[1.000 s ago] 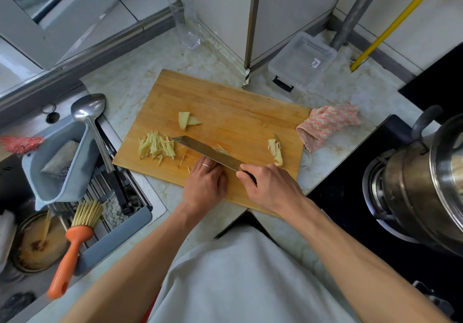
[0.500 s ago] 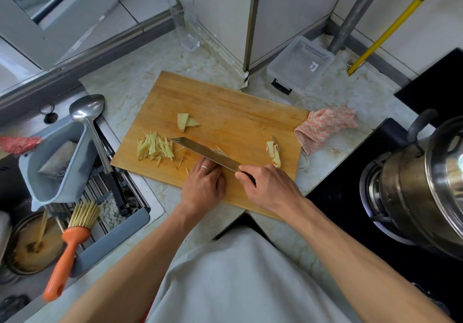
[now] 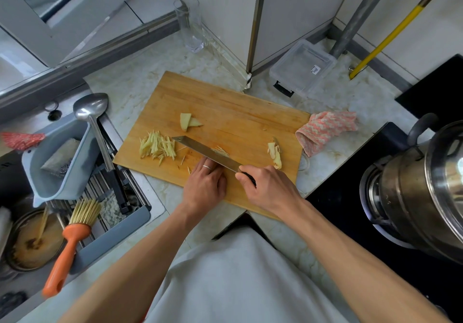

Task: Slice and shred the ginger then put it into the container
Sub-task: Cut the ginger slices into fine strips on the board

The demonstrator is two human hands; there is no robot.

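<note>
Shredding partly done: pile of ginger shreds [image 3: 157,146] on left of wooden cutting board [image 3: 233,107]. Ginger slices [image 3: 188,122] above pile and ginger pieces [image 3: 275,152] near right edge not yet shredded. Clear plastic container [image 3: 302,68] behind board, nothing of ginger in it.

Right hand [image 3: 268,188] wraps knife [image 3: 208,153] handle, blade flat-angled across board. Left hand [image 3: 204,188] has fingers curled, tips against blade side, pressing down small ginger bit mostly hidden under blade.
</note>
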